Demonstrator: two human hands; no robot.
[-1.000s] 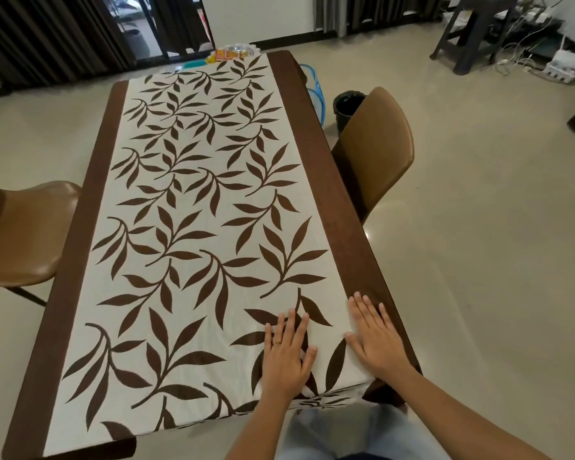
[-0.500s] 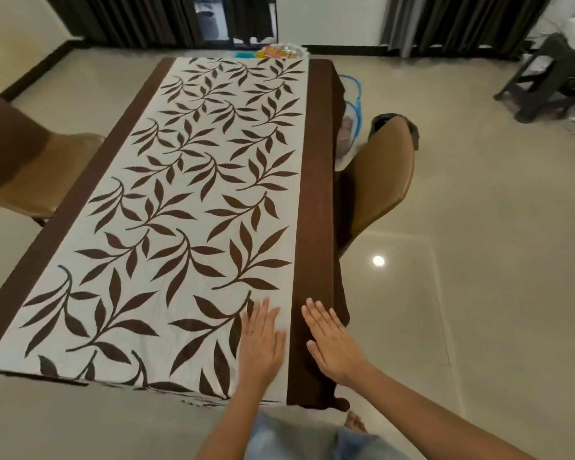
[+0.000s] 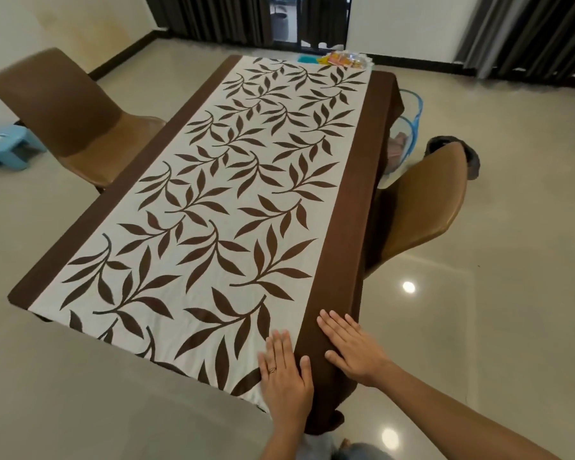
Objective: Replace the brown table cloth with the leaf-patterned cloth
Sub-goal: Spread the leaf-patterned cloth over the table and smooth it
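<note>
Leaf-patterned cloth (image 3: 219, 200) is spread over the table, looks basically done. Left hand (image 3: 284, 370) and right hand (image 3: 352, 346) lie flat, fingers straight, gripping nothing, at the near corner. Can't tell if the brown border (image 3: 342, 200) is the old cloth underneath.

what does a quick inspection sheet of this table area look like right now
surface: long rectangular table, fully covered by cloth
job's things: white leaf-patterned cloth lies flat; dark brown border runs along both long sides
clutter: colourful packets at far end
grippers: left hand flat on the leaf print, right hand flat on the brown border, fingers straight
cables: nothing seen
surroundings: two brown moulded chairs, blue plastic stool, blue-rimmed basket, dark curtains, glossy tiled floor
</note>
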